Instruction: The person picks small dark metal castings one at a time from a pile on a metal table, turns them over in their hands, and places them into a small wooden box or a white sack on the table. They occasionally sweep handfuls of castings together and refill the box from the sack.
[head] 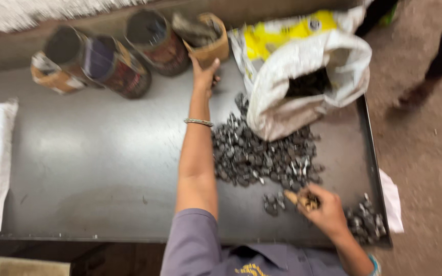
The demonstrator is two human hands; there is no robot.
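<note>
Arm outstretched, left hand (204, 74) fingers touch the cardboard container (208, 36); right hand (323, 209) fingers grip small metal pieces (310, 202).

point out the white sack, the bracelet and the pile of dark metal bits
white sack (303, 82), head view, on the pale cloth of its front side
bracelet (198, 121), head view, on the band across the left wrist
pile of dark metal bits (262, 156), head view, on the middle of the heap

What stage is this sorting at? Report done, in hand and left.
Done: a small heap lies apart at the table's right edge. In hand: left hand reaches the cardboard container; right hand holds pieces. Left: the big pile and the open sack.
</note>
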